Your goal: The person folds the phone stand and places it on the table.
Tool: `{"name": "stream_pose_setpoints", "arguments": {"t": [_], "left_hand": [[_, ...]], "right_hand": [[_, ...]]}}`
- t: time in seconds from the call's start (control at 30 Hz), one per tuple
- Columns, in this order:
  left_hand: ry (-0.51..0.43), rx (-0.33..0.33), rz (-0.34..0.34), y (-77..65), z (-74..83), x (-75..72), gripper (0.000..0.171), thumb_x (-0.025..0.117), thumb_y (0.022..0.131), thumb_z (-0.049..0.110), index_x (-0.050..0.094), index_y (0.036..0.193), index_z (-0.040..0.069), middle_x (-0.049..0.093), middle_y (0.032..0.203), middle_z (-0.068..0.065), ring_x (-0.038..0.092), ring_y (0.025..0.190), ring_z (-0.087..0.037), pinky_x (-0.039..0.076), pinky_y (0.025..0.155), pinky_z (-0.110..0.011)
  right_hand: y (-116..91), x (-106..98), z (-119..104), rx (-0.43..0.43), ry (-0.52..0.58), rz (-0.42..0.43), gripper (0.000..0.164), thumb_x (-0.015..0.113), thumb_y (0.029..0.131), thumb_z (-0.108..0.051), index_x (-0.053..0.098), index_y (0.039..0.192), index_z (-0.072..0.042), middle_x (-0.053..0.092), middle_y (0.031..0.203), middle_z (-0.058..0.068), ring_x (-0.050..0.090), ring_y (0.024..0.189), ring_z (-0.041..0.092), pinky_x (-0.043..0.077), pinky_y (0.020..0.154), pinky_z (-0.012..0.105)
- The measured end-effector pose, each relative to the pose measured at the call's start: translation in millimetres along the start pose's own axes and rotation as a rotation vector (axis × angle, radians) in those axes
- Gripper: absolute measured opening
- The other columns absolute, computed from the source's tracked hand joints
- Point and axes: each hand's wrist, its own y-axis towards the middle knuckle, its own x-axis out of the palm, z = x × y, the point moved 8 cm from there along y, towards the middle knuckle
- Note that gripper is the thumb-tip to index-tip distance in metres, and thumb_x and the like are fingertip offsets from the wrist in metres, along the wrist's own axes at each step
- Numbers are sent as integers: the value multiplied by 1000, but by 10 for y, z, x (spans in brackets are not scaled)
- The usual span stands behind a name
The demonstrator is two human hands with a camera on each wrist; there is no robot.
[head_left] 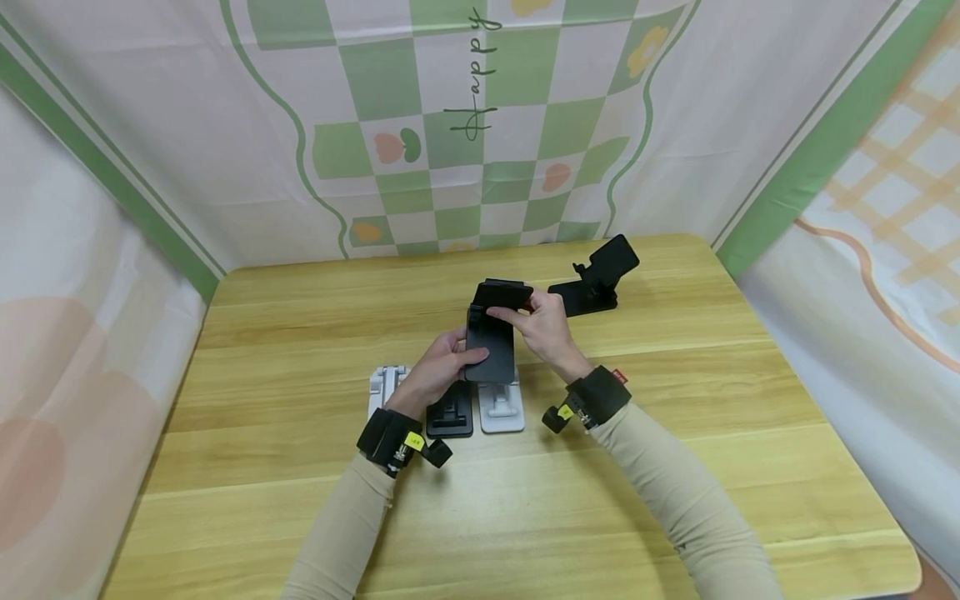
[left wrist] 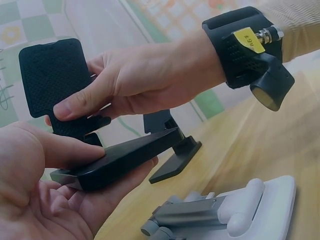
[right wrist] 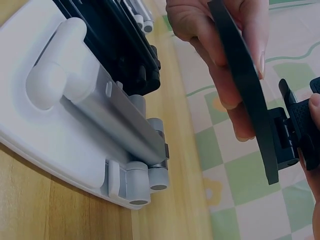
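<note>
My left hand (head_left: 437, 368) holds the flat base of a black folding phone stand (head_left: 492, 346) above the table, thumb on top and fingers underneath. With my right hand (head_left: 549, 333) I pinch the stand's upper plate (left wrist: 54, 75) by its edge. That plate is tilted up from the base (left wrist: 125, 157), and the hinge (right wrist: 285, 137) between them shows in the right wrist view. Under the held stand lie a folded white phone stand (head_left: 502, 415) and a folded black phone stand (head_left: 450, 419). Another white phone stand (head_left: 381, 385) is partly hidden behind my left hand.
An unfolded black phone stand (head_left: 611, 265) stands toward the back right of the wooden table (head_left: 300, 333). A patterned cloth curtain (head_left: 450, 167) hangs behind the table's back edge. Each wrist wears a black strap (head_left: 600, 394) with a small camera.
</note>
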Motion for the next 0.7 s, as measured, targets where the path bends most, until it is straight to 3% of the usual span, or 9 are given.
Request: {"name": "stream_pose_setpoints", "arguments": {"t": [0.17, 0.3, 0.5, 0.6, 0.7], "left_hand": [[-3, -1, 6, 6, -7, 6, 53, 52, 104, -1, 36, 155, -3, 73, 120, -18, 75, 94, -11, 59, 85, -26], [4, 8, 14, 14, -12, 16, 51, 52, 104, -2, 38, 153, -4, 70, 124, -25, 75, 96, -13, 60, 85, -27], [10, 18, 38, 40, -33, 26, 51, 54, 104, 0, 40, 153, -3, 70, 124, -26, 75, 99, -14, 60, 86, -27], [7, 28, 54, 45, -22, 22, 51, 54, 104, 0, 40, 153, -2, 74, 117, -21, 76, 95, -13, 60, 84, -26], [3, 24, 80, 42, -15, 5, 52, 55, 104, 1, 40, 153, -1, 76, 112, -16, 76, 92, -11, 60, 82, -25]], "right_hand": [[-6, -8, 18, 0, -5, 0, 28, 83, 86, -5, 77, 112, 2, 77, 108, 19, 74, 102, 32, 55, 86, 23], [-9, -19, 39, 19, 13, -35, 31, 82, 87, -5, 76, 116, 1, 76, 111, 19, 73, 103, 33, 55, 86, 22], [-21, -67, 63, 43, 101, -121, 47, 77, 93, -7, 62, 138, -4, 68, 129, 18, 70, 112, 24, 55, 95, 26], [-16, -127, -24, -17, 149, -115, 55, 75, 94, -7, 55, 145, -4, 62, 138, 21, 66, 120, 19, 52, 102, 29], [5, -232, -184, -160, 111, -47, 49, 75, 92, 0, 60, 139, 1, 63, 135, 22, 65, 121, 21, 51, 104, 30]]}}
